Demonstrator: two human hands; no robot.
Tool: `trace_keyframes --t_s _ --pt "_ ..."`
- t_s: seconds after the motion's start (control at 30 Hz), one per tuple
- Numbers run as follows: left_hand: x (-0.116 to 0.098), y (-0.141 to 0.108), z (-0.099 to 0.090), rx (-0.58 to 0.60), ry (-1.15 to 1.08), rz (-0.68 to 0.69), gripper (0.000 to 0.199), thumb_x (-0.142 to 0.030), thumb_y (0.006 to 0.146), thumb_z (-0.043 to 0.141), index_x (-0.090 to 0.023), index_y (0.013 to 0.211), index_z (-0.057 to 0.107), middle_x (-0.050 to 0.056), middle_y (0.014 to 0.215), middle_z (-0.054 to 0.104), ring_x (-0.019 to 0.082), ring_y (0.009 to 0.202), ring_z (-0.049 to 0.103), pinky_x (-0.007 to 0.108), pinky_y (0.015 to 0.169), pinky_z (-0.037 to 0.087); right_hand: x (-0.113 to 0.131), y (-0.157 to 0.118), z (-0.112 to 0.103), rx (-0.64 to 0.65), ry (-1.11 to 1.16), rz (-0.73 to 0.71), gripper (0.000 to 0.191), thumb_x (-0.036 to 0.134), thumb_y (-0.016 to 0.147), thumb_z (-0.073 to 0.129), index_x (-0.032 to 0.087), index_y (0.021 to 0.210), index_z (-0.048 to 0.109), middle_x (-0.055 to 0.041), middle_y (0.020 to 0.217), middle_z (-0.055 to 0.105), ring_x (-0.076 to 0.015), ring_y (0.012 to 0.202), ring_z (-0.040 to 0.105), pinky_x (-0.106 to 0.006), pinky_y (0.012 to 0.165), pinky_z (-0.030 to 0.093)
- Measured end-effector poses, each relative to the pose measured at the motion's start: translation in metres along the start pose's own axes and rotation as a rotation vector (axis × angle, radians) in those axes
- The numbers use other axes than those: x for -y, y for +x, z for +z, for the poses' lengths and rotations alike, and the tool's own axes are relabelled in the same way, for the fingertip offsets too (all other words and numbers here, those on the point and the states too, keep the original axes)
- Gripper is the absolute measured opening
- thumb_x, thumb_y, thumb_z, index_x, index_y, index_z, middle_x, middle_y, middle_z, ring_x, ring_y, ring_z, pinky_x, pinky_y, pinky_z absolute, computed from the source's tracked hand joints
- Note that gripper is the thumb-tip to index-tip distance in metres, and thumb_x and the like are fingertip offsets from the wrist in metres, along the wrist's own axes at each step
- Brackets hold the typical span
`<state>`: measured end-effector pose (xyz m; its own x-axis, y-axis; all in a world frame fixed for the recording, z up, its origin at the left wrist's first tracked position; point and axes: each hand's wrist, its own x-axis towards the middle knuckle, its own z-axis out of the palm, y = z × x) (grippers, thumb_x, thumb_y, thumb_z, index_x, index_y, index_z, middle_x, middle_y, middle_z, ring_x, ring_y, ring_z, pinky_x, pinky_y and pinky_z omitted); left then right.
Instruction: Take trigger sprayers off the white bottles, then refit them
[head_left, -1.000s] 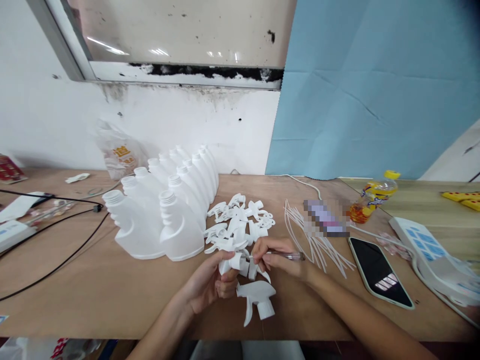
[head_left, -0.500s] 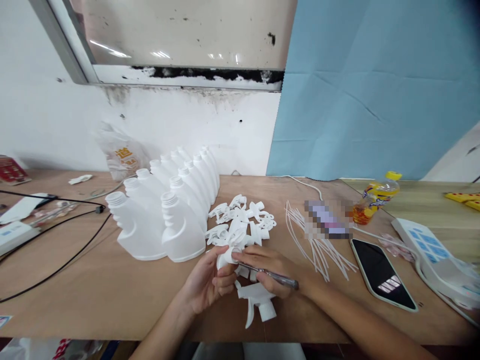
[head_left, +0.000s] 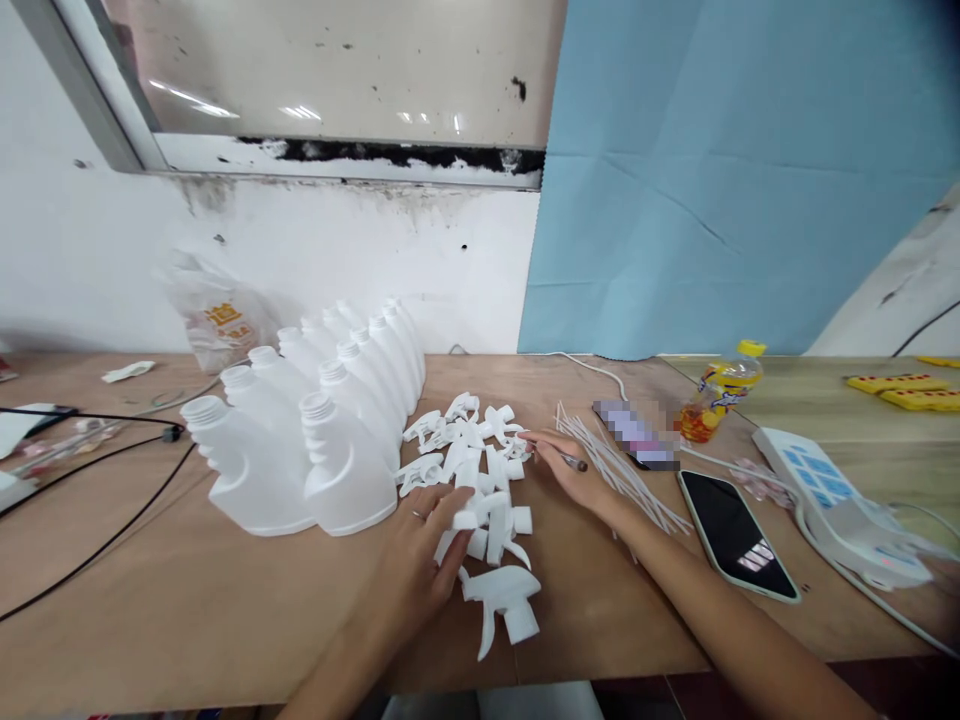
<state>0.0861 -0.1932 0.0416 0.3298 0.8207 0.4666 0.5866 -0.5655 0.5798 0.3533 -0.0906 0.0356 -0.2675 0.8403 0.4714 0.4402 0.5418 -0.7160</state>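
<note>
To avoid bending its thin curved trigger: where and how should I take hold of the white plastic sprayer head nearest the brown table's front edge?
Probably by the white cylindrical collar, from the front right: the sprayer head lies on its side, collar pointing frontward, with the trigger on the left.

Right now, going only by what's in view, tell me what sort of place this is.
Probably a small assembly workbench: white bottles with uncapped necks stand in rows, loose white trigger spray heads lie piled beside them, and thin white tubes are spread to the right.
</note>
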Motion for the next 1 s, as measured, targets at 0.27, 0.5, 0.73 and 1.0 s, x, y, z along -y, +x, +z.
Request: trace_keyframes --t_s 0.27,0.5,0.73,1.0 --pt "0.0 -0.004 0.002 0.168 0.289 0.131 0.064 -0.002 0.084 0.042 -0.03 0.141 0.043 0.008 0.139 0.045 0.03 0.128 0.036 0.056 0.105 0.037 -0.015 0.009 -0.013 -0.165 -0.044 0.133 0.027 0.029 0.086 0.051 0.019 0.107 0.064 0.0006 0.073 0.063 -0.0165 0.066 0.058 -0.028 0.066 0.045" --pt "0.001 -0.007 -0.003 0.163 0.186 0.148 0.07 -0.003 0.082 0.043 -0.029 0.146 0.037 0.008 0.145 0.04 0.03 0.134 0.03 0.059 0.111 0.031 -0.059 0.019 -0.072 -0.168 -0.482 0.028 0.019 0.029 0.085 0.056 0.019 0.095 0.068 -0.0084 0.096 0.072 -0.0225 0.086 0.064 -0.034 0.081 0.046" --pt "-0.04 -0.009 -0.033 -0.025 -0.109 0.223 0.047 -0.007 0.093 0.038 -0.025 0.136 0.046 0.01 0.135 0.049 0.024 0.129 0.043 0.046 0.107 0.041 -0.087 0.024 -0.1 0.125 -0.986 0.061 0.048 0.001 0.076 0.047 0.02 0.113 0.071 -0.0104 0.117 0.071 -0.0294 0.113 0.058 -0.043 0.093 0.037" --pt "-0.036 -0.073 -0.044 -0.24 -0.01 0.301 0.056 -0.042 0.088 0.052 -0.044 0.143 0.041 0.0 0.123 0.066 0.034 0.113 0.061 0.057 0.088 0.056 -0.005 0.024 -0.086 -0.119 -0.699 -0.093 0.046 0.01 0.09 0.042 0.024 0.128 0.064 -0.0083 0.125 0.067 -0.028 0.12 0.057 -0.05 0.102 0.039"
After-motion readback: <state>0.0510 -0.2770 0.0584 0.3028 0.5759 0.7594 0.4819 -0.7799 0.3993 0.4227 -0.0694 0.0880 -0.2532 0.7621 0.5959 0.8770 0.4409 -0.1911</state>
